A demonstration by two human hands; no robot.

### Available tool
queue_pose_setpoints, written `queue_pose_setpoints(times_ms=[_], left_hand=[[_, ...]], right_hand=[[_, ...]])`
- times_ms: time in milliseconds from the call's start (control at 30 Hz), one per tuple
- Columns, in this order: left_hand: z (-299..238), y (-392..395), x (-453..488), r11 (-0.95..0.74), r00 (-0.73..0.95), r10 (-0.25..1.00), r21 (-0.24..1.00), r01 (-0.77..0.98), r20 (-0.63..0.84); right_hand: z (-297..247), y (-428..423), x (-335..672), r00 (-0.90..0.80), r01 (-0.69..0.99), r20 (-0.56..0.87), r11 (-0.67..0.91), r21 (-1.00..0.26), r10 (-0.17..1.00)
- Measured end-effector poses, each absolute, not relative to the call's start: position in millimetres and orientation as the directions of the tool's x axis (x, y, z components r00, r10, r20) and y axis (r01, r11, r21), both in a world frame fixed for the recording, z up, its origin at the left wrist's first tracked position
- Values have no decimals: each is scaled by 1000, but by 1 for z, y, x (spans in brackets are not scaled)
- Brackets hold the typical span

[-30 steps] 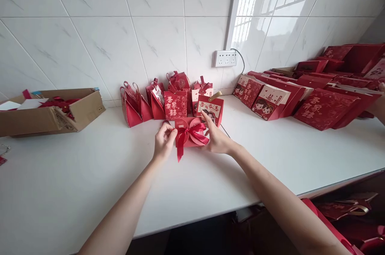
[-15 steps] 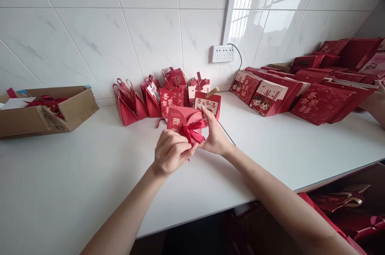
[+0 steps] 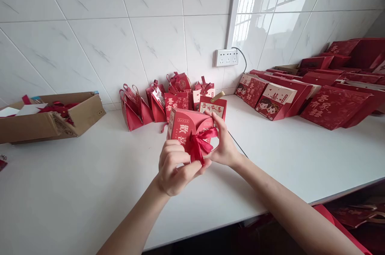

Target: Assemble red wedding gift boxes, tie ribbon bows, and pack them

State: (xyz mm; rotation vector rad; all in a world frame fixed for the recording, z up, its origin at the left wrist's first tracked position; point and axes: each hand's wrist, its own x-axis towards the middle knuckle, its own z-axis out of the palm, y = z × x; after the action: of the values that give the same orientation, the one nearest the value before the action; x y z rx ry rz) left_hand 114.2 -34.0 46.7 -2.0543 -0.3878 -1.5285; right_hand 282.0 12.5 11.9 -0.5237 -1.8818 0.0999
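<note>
A red gift box (image 3: 184,124) with pale lettering is held up above the white tabletop, its front tilted to face me. A shiny red ribbon (image 3: 202,140) is tied in a bow on its front. My left hand (image 3: 177,168) is closed below the bow, pinching a hanging ribbon tail between thumb and fingers. My right hand (image 3: 224,142) grips the right side of the box, its fingers along the top edge and thumb underneath. Just behind stand a finished-looking red box with a gold loop (image 3: 221,106) and several red boxes with ribbon handles (image 3: 135,110).
An open cardboard carton (image 3: 87,110) holding red ribbons sits on the left. Many red boxes (image 3: 333,104) are lined up and stacked on the right. A power socket (image 3: 226,57) is on the tiled wall, its black cable running down. More red boxes (image 3: 350,217) lie below the table's front edge.
The gift box has come closer and tilted up, showing more of its front. My view has shifted slightly left. Another person's hand at the right edge is out of view now.
</note>
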Motion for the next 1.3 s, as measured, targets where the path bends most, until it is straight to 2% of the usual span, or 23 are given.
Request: queue_pose_setpoints(times_ms=[267,400,600,767,833,933,1000,1100,1167,1233,1300], left_hand=[[54,-42,111,-821,366,-115,-296,488,923],[56,-45,112,-819,337,-116,-282,499,934],[60,-50,111,-858,255,-3,-134,497,967],[55,-48,111,-883,199,-12,-103,457,980],[53,-43,113,-902,36,45,26,432,998],[52,-33,113,-859,-244,229,314,404,942],[52,-24,109,-767,-326,379,491,414,866],[46,-7,98,-543,-385,620,728,418,683],[39,5,89,-411,-401,722,815,409,565],[28,17,81,-356,-391,762,838,413,516],[17,25,78,-333,-354,793,839,430,496]], right_hand=[[14,9,280,-242,318,914,917,-242,325],[14,9,279,-235,343,911,906,-249,339],[14,5,276,-225,291,908,914,-282,352],[14,6,277,-228,271,909,919,-286,350],[14,8,279,-234,291,907,916,-277,349],[14,14,285,-266,330,896,907,-261,355],[14,17,288,-293,367,888,899,-239,355],[18,20,295,-296,419,884,881,-220,362],[21,18,301,-279,447,885,866,-224,373],[26,11,310,-266,475,876,845,-244,403],[30,-3,322,-208,471,844,807,-356,494]])
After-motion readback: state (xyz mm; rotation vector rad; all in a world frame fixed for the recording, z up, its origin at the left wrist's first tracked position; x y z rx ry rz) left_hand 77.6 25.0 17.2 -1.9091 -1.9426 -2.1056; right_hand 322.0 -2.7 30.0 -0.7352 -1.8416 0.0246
